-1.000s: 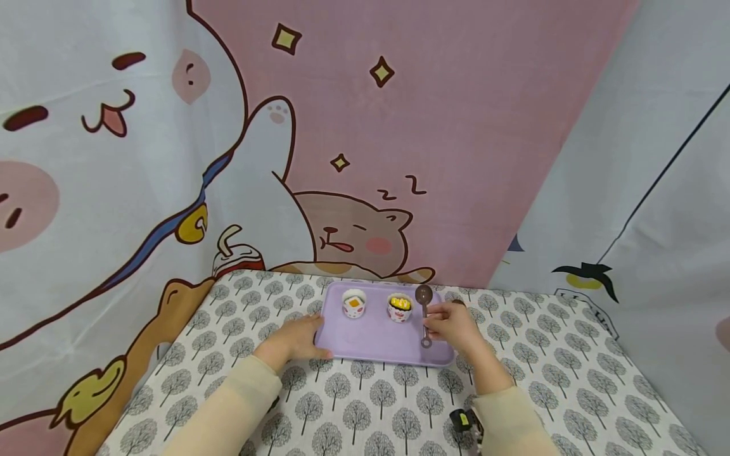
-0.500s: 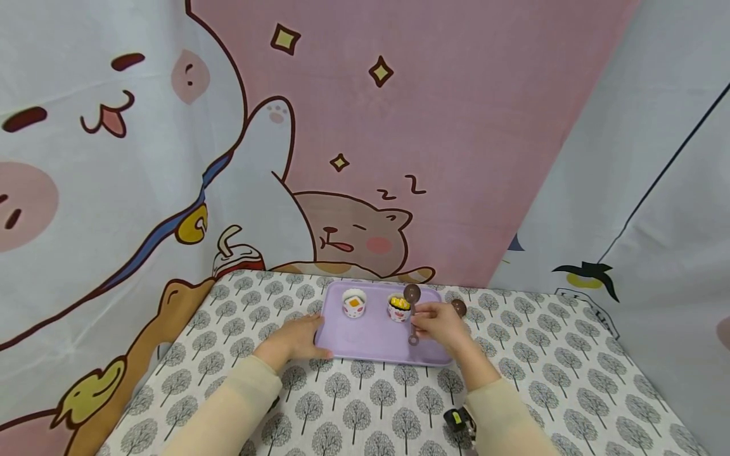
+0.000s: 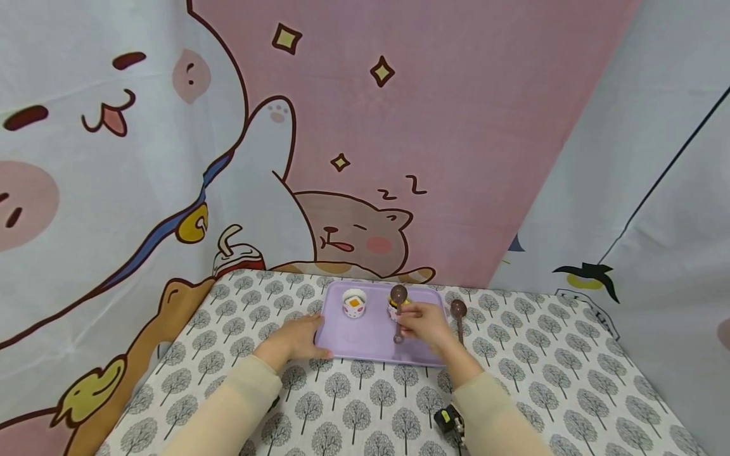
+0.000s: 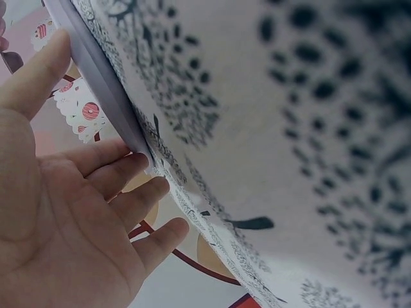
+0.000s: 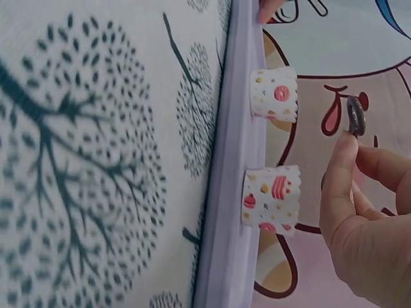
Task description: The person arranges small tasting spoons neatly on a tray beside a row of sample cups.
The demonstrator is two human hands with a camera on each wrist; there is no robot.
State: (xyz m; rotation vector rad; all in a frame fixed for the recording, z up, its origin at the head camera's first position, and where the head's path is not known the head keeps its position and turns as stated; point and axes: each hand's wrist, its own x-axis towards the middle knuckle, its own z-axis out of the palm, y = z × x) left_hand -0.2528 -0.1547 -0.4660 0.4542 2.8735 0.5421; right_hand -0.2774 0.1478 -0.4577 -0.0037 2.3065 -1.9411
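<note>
My right hand (image 3: 426, 324) pinches the handle of a brown measuring spoon (image 3: 398, 294). The spoon's round bowl is in front of the right paper cup (image 3: 391, 313), hiding part of its yellow filling; whether they touch cannot be told. In the right wrist view, the ring-shaped handle end (image 5: 356, 117) sticks out past the thumb. My left hand (image 3: 293, 341) has its fingers spread, and they touch the left rim of a lilac tray (image 3: 365, 345). On that tray's left part stands the other paper cup (image 3: 353, 309), white with red prints, holding a white and orange filling.
A second brown measuring spoon (image 3: 459, 309) lies on the tree-print tablecloth (image 3: 547, 361), right of the tray. Behind the table hangs a cartoon cloth backdrop (image 3: 456, 126).
My right hand has carried its spoon leftward, from the tray's right side to the right cup. The second spoon has come into fuller view. My left hand stays put.
</note>
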